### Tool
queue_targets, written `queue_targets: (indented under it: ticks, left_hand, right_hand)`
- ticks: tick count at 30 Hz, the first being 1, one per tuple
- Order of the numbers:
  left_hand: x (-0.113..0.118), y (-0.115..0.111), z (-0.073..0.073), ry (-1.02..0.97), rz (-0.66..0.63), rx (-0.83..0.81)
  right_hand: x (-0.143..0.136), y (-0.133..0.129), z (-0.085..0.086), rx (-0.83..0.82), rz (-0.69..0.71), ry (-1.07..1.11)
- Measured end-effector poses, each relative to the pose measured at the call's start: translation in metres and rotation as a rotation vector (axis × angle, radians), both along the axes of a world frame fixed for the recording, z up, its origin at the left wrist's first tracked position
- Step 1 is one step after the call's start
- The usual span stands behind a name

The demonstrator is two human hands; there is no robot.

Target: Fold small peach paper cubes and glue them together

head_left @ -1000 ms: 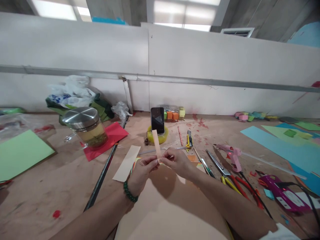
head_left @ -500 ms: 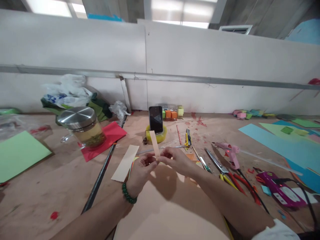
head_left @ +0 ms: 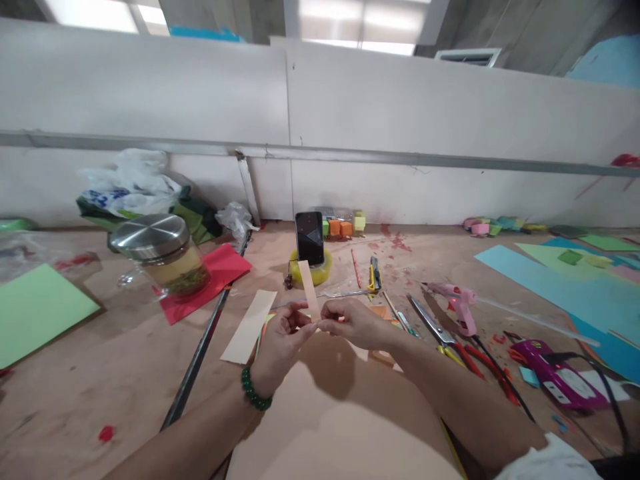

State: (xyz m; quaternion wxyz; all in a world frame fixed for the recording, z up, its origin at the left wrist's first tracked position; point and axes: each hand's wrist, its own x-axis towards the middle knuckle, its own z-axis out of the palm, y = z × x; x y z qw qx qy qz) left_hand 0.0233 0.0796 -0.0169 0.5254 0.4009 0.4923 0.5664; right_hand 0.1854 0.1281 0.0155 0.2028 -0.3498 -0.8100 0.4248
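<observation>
A narrow peach paper strip [head_left: 309, 287] stands up between my two hands, its lower end pinched at the fingertips. My left hand [head_left: 285, 337], with a green bead bracelet at the wrist, is closed on it from the left. From the right, my right hand [head_left: 353, 323] also grips its lower end with thumb and bent fingers. Beneath both hands lies a large peach sheet [head_left: 330, 420]. A wider cream strip [head_left: 250, 327] rests left of my left hand. Just behind the held strip, a phone [head_left: 310, 239] leans upright on a yellow tape roll [head_left: 323, 270].
Scissors [head_left: 437, 330], a pink glue gun [head_left: 463, 307], a yellow cutter [head_left: 375, 275] and a purple device [head_left: 555, 377] lie to the right. On the left are a glass tea jar [head_left: 173, 267], red paper [head_left: 227, 267] and a dark rod [head_left: 195, 367]. Small paper cubes [head_left: 341, 229] sit behind.
The view has shifted very slightly. My hands keep their pinch on the strip, and the fingertips have moved only a little.
</observation>
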Motion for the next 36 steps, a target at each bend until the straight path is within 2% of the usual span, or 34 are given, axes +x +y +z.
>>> queue_targets:
  ticks: [3, 5, 7, 11, 14, 19, 23, 26, 36]
  left_hand:
    - [0.0, 0.0, 0.0, -0.051, -0.006, -0.021]
    - [0.0, 0.0, 0.002, -0.117, -0.047, -0.037]
    - [-0.001, -0.001, 0.005, -0.212, -0.167, -0.078]
    - [-0.003, -0.003, 0.012, -0.397, -0.51, -0.152]
    - [-0.005, -0.003, 0.013, -0.453, -0.611, -0.146]
    - [-0.003, -0.004, 0.011, -0.406, -0.552, -0.226]
    - [0.0, -0.006, 0.01, -0.299, -0.473, -0.306]
    - [0.0, -0.005, 0.009, -0.288, -0.452, -0.273]
    - [0.002, -0.005, -0.009, 0.017, -0.372, -0.023]
  right_hand:
    - [0.002, -0.001, 0.003, 0.098, -0.016, -0.039]
    - [0.006, 0.0, 0.007, 0.08, 0.03, -0.06]
    - [0.012, 0.004, 0.011, -0.044, 0.117, -0.02]
    - [0.019, 0.011, 0.013, -0.396, 0.295, 0.177]
    - [0.016, 0.011, 0.008, -0.504, 0.284, 0.286]
    - [0.01, 0.006, 0.007, -0.439, 0.171, 0.293]
    - [0.009, 0.006, 0.005, -0.209, 0.002, 0.207]
    - [0.006, 0.007, 0.001, -0.074, -0.084, 0.15]
    - [0.004, 0.0, 0.007, -0.002, -0.021, 0.181]
